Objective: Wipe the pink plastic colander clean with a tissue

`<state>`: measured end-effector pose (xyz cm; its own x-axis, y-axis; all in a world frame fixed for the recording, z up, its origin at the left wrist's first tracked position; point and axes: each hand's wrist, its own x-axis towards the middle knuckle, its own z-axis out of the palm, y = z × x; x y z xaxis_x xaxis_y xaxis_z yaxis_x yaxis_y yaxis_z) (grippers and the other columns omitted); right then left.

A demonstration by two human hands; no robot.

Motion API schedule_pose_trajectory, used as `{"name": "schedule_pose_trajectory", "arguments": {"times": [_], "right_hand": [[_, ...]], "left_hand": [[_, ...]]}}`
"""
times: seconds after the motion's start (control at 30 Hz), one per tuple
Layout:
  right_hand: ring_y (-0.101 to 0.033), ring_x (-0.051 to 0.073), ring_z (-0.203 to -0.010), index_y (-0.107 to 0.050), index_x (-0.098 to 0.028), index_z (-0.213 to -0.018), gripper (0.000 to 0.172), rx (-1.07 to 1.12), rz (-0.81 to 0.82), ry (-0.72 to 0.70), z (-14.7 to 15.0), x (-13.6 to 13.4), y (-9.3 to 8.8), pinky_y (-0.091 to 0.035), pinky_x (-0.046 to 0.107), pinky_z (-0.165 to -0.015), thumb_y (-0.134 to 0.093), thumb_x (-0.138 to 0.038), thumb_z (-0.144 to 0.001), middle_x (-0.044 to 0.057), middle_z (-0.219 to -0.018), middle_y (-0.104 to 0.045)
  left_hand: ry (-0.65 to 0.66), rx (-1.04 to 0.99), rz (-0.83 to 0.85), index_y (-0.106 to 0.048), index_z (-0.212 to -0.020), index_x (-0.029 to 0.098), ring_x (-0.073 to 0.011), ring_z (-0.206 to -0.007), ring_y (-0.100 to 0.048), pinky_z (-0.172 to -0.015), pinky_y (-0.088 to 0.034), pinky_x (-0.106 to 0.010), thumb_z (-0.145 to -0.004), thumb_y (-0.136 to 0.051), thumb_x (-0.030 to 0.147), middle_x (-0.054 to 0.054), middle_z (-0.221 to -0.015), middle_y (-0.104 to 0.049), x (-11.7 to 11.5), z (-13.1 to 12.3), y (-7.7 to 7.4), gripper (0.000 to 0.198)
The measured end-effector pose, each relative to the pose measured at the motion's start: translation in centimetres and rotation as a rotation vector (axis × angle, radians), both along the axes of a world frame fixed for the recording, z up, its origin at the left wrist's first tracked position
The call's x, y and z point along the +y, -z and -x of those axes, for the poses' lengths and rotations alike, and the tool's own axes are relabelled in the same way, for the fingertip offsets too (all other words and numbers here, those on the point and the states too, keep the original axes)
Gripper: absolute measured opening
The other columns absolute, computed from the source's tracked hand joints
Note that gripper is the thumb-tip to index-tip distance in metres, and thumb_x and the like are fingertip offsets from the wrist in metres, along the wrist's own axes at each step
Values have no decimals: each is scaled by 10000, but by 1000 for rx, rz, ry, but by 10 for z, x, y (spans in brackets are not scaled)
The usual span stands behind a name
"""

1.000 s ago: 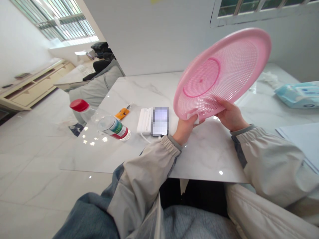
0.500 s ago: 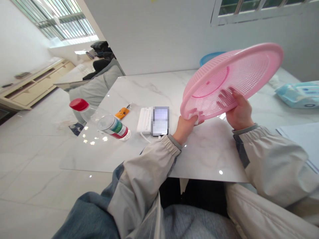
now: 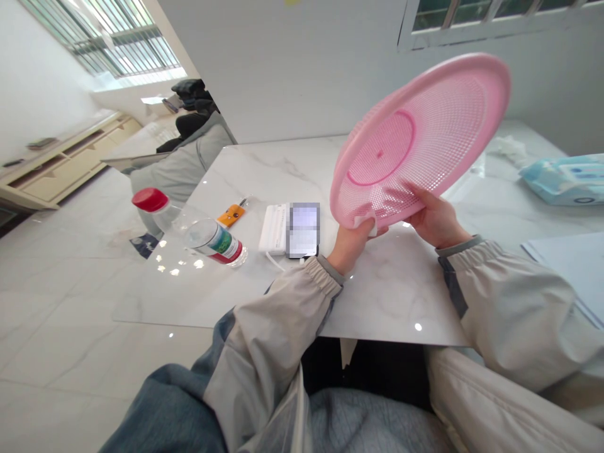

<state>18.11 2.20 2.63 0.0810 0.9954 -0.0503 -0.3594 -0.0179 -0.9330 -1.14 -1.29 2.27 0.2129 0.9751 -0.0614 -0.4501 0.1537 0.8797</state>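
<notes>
A pink mesh colander (image 3: pixel 453 126) is held up over the table, tilted with its open side toward me. My left hand (image 3: pixel 350 242) is closed on the lower left rim, with a white wipe (image 3: pixel 365 218) pinched between the thumb and the plastic. My right hand (image 3: pixel 438 221) grips the lower right edge, its thumb on the inside; the other fingers are partly hidden behind the mesh. Left of my left hand, a phone (image 3: pixel 303 229) lies beside a white power bank (image 3: pixel 274 229) with a cable.
A clear bottle with a red cap (image 3: pixel 150 200) and an orange item with a face (image 3: pixel 231 215) are on the left of the marble-look table (image 3: pixel 283 163). To the right are a blue wipes pack (image 3: pixel 566 179), crumpled white tissue (image 3: pixel 509 148) and paper sheets (image 3: pixel 570 264).
The colander has turned and tipped up to the left, its inside facing me more. My right hand has shifted left with the rim. The blue object behind it is now hidden.
</notes>
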Motion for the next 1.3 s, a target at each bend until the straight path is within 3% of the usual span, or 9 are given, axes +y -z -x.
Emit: {"name": "schedule_pose_trajectory", "arguments": {"times": [0.13, 0.4, 0.5, 0.67, 0.73, 0.9, 1.07, 1.3], "right_hand": [[-813, 344, -1225, -830, -298, -1153, 228, -68, 89, -48, 2, 1, 7, -724, 587, -979, -803, -417, -960, 59, -1242, -866], [-826, 316, -1135, -836, -304, -1070, 232, -61, 104, 26, -3, 8, 15, -758, 491, -815, -893, -409, -872, 37, -1177, -870], [-828, 302, -1102, -821, -310, -1037, 210, -23, 22, 120, -8, 12, 14, -743, 468, -792, -889, -390, -855, 31, -1115, -874], [-816, 264, -1001, -818, -287, -960, 126, 3, -173, 446, -21, 22, 17, -707, 460, -843, -835, -337, -846, 22, -1021, -853], [-810, 271, -1022, -824, -289, -973, 129, 5, -194, 493, -26, 24, 20, -697, 459, -839, -812, -367, -872, 29, -1022, -842], [-797, 297, -1166, -805, -346, -1098, 223, 17, -158, 337, -27, 24, 23, -686, 479, -881, -803, -481, -920, 28, -1165, -841], [-806, 302, -1162, -798, -357, -1118, 256, 68, -98, 195, -17, 17, 17, -683, 527, -985, -832, -495, -905, 24, -1182, -852], [-814, 306, -1121, -781, -306, -1108, 294, 73, -39, 119, -2, 8, 9, -706, 531, -959, -849, -499, -897, 58, -1127, -861]], "left_hand": [[6, -11, 12, -736, -1402, 203, -346, -1391, -683, -1158, -629, -561, -898, -795, 270, -119, -1509, -713, 0, 0, 1, 511], [-9, -19, 45, -744, -1315, 173, -348, -1372, -694, -1153, -633, -575, -873, -817, 246, -129, -1474, -724, 2, -3, 4, 454], [-14, 4, 47, -743, -1283, 175, -337, -1350, -704, -1109, -661, -538, -874, -794, 230, -123, -1459, -740, 2, -3, 3, 416], [36, 56, 28, -721, -1268, 136, -349, -1334, -716, -1054, -679, -513, -879, -755, 186, -181, -1467, -735, 0, 0, 0, 394], [45, 63, 19, -713, -1289, 136, -352, -1340, -718, -1062, -675, -517, -872, -762, 180, -189, -1488, -726, 0, 0, 1, 422], [54, 42, -6, -736, -1257, 155, -372, -1359, -715, -1108, -653, -557, -863, -824, 256, -174, -1486, -731, 0, 0, 3, 416], [86, 13, -27, -731, -1298, 185, -381, -1392, -690, -1133, -639, -591, -838, -886, 311, -164, -1516, -710, -1, -1, 3, 501], [90, 12, -13, -737, -1314, 192, -380, -1379, -701, -1165, -612, -596, -818, -923, 363, -153, -1486, -734, -1, -1, 5, 557]]}}
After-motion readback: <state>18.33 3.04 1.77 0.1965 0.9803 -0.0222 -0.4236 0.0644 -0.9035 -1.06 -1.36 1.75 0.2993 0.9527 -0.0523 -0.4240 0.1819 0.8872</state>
